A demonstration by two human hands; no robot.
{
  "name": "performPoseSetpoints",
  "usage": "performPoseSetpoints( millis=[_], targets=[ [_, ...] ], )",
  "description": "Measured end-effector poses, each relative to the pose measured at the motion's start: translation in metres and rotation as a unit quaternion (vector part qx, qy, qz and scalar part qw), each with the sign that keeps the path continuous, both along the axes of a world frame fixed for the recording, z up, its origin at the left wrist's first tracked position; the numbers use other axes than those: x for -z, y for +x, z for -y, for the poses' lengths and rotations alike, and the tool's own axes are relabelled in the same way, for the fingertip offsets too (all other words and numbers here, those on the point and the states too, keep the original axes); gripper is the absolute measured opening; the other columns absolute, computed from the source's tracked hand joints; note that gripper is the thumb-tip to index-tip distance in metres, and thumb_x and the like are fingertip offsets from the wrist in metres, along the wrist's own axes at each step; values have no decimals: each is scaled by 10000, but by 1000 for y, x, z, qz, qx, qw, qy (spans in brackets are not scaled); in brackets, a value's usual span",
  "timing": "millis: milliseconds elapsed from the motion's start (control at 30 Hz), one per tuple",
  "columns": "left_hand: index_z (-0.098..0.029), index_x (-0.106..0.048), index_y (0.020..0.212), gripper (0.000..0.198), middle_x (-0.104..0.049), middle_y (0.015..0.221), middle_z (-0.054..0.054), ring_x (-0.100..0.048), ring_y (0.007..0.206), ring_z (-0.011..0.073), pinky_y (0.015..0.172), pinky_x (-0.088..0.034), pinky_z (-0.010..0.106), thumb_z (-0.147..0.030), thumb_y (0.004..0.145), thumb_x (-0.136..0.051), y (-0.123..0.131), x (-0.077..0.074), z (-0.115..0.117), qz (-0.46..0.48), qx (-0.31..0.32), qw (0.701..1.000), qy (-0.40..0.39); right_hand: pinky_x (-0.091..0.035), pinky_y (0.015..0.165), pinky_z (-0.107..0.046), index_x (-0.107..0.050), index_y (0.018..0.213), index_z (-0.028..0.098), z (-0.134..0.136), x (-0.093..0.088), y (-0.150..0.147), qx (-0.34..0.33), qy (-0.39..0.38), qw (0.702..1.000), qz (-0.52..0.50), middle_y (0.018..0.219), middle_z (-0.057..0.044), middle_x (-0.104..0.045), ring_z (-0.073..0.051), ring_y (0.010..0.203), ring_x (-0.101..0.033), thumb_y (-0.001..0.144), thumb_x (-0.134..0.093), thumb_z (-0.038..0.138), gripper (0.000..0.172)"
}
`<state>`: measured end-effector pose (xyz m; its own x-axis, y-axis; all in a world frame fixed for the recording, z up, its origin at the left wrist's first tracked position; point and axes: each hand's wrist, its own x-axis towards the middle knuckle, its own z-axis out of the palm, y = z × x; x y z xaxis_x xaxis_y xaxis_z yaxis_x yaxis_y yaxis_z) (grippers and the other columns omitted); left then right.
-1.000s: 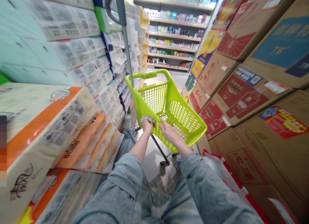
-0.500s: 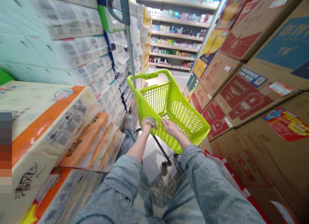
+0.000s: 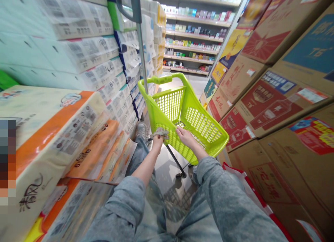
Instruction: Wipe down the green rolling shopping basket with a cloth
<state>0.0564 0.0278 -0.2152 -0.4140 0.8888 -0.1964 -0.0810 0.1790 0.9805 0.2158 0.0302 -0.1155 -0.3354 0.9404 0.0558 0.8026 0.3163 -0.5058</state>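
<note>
A lime-green plastic shopping basket (image 3: 167, 122) on wheels stands tilted in front of my legs, its side facing me. My left hand (image 3: 157, 141) is closed on a crumpled greyish patterned cloth (image 3: 161, 132), held at the basket's lower left side; whether the cloth touches the plastic I cannot tell. My right hand (image 3: 184, 135) grips the basket's near rim, thumb along the outside, with the other fingers partly hidden. A long pull handle (image 3: 140, 30) rises from the basket's far left corner. No goods show through the open top.
Stacked tissue packs (image 3: 60, 130) line the left side closely. Printed cardboard cartons (image 3: 271, 99) rise on the right, with a red-and-white bag (image 3: 241, 176) below them. Store shelves (image 3: 190, 40) with small boxes stand beyond the tiled floor (image 3: 194, 81).
My left hand has shifted slightly down with the cloth, which now sits flatter and further left against the basket's edge. My right hand keeps its grip. The view has turned a little.
</note>
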Motion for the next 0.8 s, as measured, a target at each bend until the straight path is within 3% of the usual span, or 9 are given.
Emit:
performPoseSetpoints(
  millis=[133,333,533,800],
  targets=[
    [-155,-619,809,157,-687,857,74,-634,755,148,625,-521,245,-234,734,-505,8,-16,-11,53,55,997,-5,-443,832,-286,-600,1134,282,0,0,1,-1,-1,1000,-16,1084,-16,-686,-204,991,-616,956,-308,403,363],
    [-137,-628,836,261,-676,781,72,-633,721,164,576,-488,238,-319,730,-475,-6,-24,-4,154,83,984,-41,-450,815,-303,-605,1129,272,0,1,2,1,-3,1000,-21,1063,-33,-689,-223,963,-626,949,-311,410,371],
    [-149,-596,796,222,-645,702,30,-586,573,118,529,-457,218,-340,768,-488,-5,-21,-12,127,21,992,5,-451,817,-295,-590,1166,279,3,-3,0,5,-7,1000,-4,1070,-33,-691,-215,974,-628,955,-307,406,375],
    [-165,-572,783,131,-604,612,-8,-523,460,92,445,-419,197,-253,724,-650,8,-27,-24,111,14,993,-39,-448,871,-313,-567,1211,294,0,3,0,-2,-1,1000,-6,1128,-23,-676,-216,1046,-610,960,-301,409,383]
  ],
)
